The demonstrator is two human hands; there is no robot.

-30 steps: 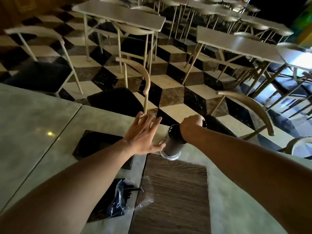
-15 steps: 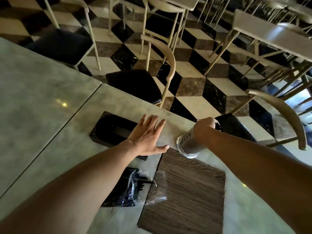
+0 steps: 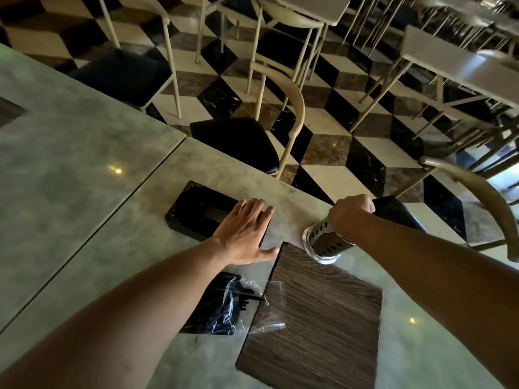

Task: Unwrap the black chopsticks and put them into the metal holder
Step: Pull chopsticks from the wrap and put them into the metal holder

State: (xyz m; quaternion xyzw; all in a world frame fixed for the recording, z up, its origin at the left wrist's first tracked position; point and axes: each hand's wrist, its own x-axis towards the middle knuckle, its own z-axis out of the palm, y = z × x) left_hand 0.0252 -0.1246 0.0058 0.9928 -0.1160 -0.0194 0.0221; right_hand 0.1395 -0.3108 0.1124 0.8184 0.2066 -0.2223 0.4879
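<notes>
The metal holder [image 3: 325,242], a shiny perforated cylinder, is tilted toward me at the far table edge, and my right hand [image 3: 351,213] grips its top. My left hand [image 3: 244,233] lies flat with fingers spread, partly on a black box, holding nothing. A bundle of black chopsticks in torn clear plastic wrap [image 3: 224,304] lies on the table near my left forearm, with chopstick ends poking out of the wrap.
A black rectangular box [image 3: 196,211] sits at the far edge under my left fingers. A dark wood-grain placemat [image 3: 314,318] lies before the holder. Chairs [image 3: 238,138] and further tables stand beyond the marble table [image 3: 84,169] on a checkered floor.
My right hand has tipped the holder further toward me. My left hand stays spread by the black box. My view has dropped lower toward the table.
</notes>
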